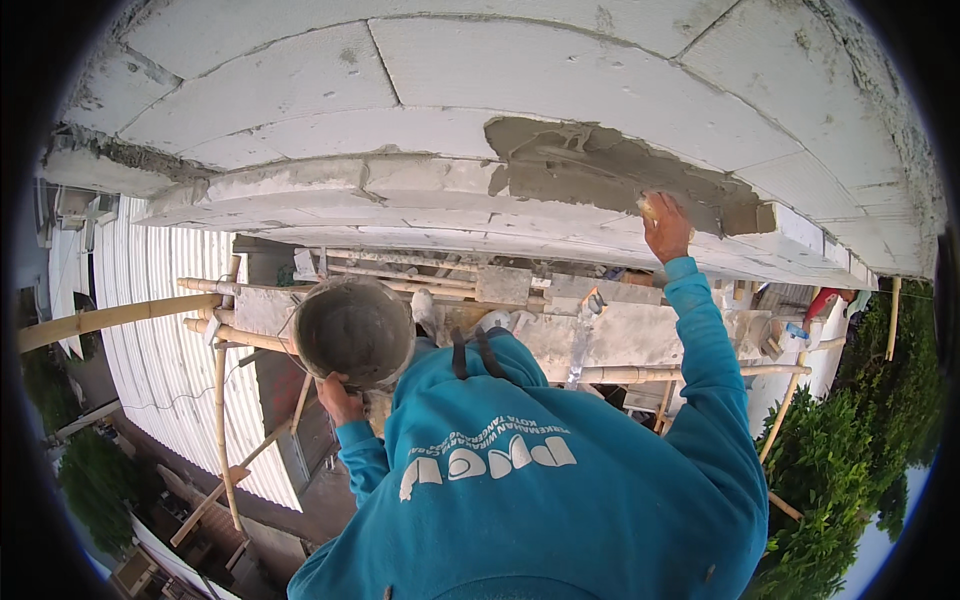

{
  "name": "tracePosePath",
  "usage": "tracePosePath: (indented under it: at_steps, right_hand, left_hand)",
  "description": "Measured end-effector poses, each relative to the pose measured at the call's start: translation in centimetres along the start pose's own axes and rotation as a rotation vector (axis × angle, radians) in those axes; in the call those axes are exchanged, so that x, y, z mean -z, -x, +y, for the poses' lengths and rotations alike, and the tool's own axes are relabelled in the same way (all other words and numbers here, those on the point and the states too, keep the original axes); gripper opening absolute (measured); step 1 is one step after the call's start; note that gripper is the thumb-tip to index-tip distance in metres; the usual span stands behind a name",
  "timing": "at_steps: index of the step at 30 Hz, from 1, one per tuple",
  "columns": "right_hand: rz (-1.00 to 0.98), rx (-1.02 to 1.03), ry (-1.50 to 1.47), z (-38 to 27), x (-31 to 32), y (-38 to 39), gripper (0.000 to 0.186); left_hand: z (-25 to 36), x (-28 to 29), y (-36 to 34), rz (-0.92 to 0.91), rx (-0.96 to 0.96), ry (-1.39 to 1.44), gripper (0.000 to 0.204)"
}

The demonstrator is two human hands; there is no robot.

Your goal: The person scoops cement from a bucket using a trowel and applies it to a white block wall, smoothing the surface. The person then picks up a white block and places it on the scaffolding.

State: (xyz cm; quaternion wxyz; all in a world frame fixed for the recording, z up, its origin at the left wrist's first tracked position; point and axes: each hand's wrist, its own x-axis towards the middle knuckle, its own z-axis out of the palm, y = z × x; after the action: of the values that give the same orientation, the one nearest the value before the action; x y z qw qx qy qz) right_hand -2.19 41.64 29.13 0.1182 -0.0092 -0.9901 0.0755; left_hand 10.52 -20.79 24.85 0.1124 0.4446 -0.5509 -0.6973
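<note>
My left hand [340,397] grips the near rim of a dark round bucket [397,335], its fingers curled over the edge. Inside, the bucket is coated grey; how much it holds is hard to tell. My right hand [667,230] reaches forward to the wall ledge, fingers closed around a small pale yellowish thing that they mostly hide. Around that hand, wet grey mortar [580,165] is smeared over the ledge and the lower face of the white block wall [520,65].
Below me are scaffold planks [625,335] on bamboo poles [250,337], with my feet on them. A small tool [594,301] lies on the boards. At right are a red object [820,303] and leafy trees [850,440]. White corrugated roofing [165,330] spreads lower left.
</note>
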Motion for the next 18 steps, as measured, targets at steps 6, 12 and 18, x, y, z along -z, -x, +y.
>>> tracePosePath:
  at_steps: [6,12,18]
  right_hand:
    - [-0.130,-0.122,0.036,1.6,-5.1,-0.8,0.042]
    - [0.024,-0.159,-0.065,5.8,-0.5,0.0,0.046]
    - [-0.088,-0.142,0.165,10.9,0.6,2.8,0.046]
  left_hand:
    - [1.5,-0.3,0.9,0.022,0.060,-0.114,0.034]
    - [-1.1,1.2,-2.7,-0.002,0.014,-0.202,0.048]
    - [-1.0,-1.2,-3.4,-0.110,0.161,-0.052,0.047]
